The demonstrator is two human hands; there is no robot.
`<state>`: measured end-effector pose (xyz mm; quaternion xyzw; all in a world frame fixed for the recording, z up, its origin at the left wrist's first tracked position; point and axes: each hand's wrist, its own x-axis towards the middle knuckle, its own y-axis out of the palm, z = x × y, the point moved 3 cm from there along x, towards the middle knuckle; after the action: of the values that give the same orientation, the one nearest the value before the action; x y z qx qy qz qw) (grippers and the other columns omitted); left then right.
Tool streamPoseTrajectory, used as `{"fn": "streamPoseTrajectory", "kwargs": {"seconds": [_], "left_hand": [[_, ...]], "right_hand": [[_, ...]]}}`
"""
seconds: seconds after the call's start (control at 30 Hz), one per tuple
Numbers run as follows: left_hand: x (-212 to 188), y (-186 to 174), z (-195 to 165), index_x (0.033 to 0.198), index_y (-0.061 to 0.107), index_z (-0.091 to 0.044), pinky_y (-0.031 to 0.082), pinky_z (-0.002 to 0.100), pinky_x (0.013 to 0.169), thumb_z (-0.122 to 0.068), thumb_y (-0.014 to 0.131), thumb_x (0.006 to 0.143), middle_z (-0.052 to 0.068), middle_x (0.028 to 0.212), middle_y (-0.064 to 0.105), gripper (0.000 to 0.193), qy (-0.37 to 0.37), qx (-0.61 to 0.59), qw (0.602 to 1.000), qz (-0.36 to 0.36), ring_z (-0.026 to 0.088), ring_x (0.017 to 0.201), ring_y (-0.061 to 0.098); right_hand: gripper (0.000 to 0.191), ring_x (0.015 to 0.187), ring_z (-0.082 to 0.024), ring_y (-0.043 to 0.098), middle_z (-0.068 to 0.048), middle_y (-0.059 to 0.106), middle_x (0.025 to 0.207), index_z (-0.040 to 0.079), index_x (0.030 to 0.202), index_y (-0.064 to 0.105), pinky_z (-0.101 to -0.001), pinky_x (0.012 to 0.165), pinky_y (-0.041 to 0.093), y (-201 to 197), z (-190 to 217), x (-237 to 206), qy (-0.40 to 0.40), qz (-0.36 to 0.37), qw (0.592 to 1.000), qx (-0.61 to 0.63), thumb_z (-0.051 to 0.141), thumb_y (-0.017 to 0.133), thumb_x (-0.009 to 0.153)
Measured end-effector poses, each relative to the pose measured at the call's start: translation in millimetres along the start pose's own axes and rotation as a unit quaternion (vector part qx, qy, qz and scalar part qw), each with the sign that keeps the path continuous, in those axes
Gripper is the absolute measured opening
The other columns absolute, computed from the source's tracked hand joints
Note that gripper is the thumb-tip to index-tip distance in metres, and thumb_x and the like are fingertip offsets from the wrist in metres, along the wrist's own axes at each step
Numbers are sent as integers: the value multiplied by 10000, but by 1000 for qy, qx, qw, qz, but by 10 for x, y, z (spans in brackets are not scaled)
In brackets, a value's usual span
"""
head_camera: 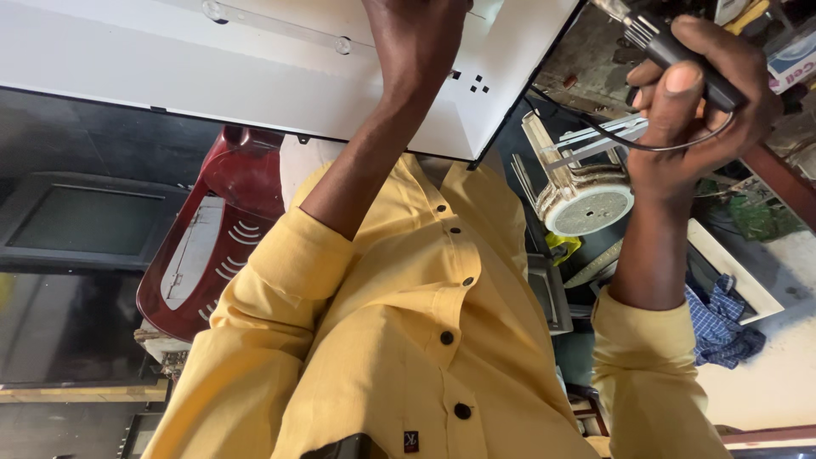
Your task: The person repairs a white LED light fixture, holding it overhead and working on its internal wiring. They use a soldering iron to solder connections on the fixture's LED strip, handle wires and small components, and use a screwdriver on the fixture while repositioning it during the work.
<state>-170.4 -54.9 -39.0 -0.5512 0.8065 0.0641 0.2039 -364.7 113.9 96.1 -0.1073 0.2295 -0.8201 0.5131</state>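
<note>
At upper right the right hand (693, 93) is closing its grip around a black tool handle (684, 58), while the left hand (416, 38) is pressing on the white panel (170, 72), its grip unclear.

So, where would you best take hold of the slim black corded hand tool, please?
Grip the slim black corded hand tool around the middle of its handle, coming from the side, as the left hand does. The bare metal tip juts from one end and the thin black cord loops away below, so the plain shaft between is the free part.
</note>
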Motion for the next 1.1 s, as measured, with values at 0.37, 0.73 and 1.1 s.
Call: {"fn": "streamPoseTrajectory", "kwargs": {"seconds": [0.37,0.73,1.1], "left_hand": [[134,-208,75,753,648,23,545,288,573,-30,704,933,53,658,689,195,-39,-141,989,20,122,602,678],[233,-700,62,769,622,7,566,301,610,-103,762,987,68,693,670,281,-50,-156,982,88,141,616,653],[246,-864,45,866,735,33,614,314,644,-115,743,996,97,772,750,197,-42,-111,984,130,166,653,717]], "right_hand": [[439,649,-199,597,-202,690,945,3,1417,559,-312,524,495,231,74,-707,12,-250,968,-7,356,538,1156],[284,855,-333,660,-189,696,993,-42,1312,589,-439,761,552,940,441,-1596,57,-151,970,-184,178,552,1137],[335,1025,-363,654,-189,643,1190,9,1456,571,-472,862,553,1138,-94,-1538,34,-92,969,-226,75,634,1134]]}}
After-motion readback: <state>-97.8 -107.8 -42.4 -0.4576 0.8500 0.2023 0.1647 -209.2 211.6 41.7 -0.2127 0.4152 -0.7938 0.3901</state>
